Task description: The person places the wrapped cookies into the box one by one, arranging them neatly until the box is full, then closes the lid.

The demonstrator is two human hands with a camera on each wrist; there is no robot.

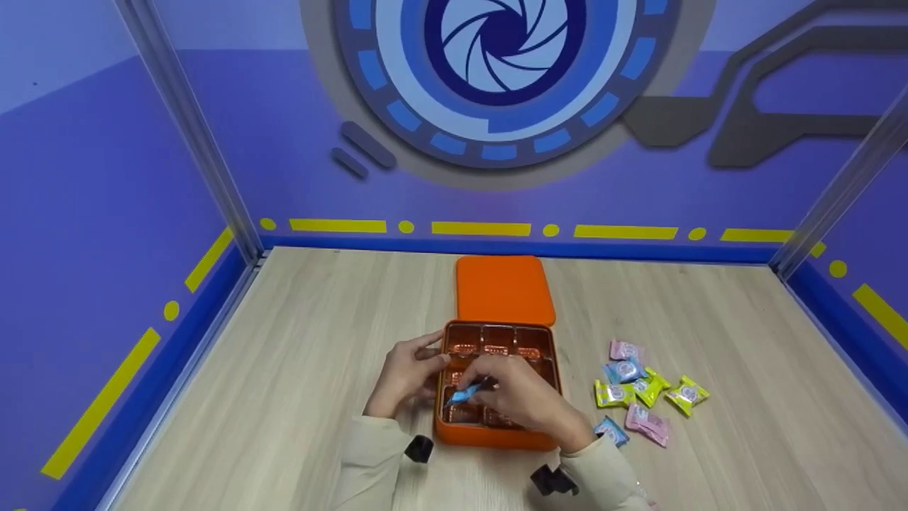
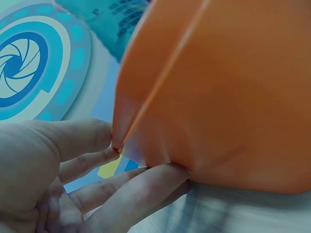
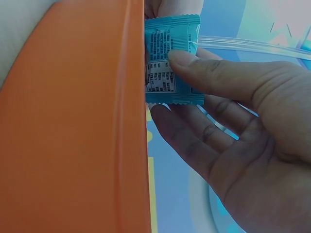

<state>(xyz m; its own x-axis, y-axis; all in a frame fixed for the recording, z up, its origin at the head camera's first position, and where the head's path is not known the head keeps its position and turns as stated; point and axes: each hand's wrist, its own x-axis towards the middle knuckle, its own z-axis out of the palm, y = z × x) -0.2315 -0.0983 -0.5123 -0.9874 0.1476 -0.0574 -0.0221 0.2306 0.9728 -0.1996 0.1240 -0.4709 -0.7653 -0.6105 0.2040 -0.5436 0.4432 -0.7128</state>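
Note:
An orange box (image 1: 496, 436) with a clear divided insert stands near the table's front, its top uncovered. My left hand (image 1: 404, 372) holds the box at its left side, the thumb at the rim; in the left wrist view, fingers (image 2: 146, 194) touch the box's outer wall (image 2: 228, 97). Over the front left compartments, my right hand (image 1: 521, 390) pinches a small blue wrapped candy (image 1: 464, 394). The right wrist view shows this candy (image 3: 163, 60) under the thumb, printed side visible, partly hidden by the box wall (image 3: 73, 136). The right hand covers several compartments.
Behind the box lies an orange lid (image 1: 504, 289). To the right are several wrapped candies, among them a pink one (image 1: 648, 424), a yellow one (image 1: 687, 394) and a blue one (image 1: 624, 370). Another blue candy (image 1: 611, 431) lies close to the right wrist.

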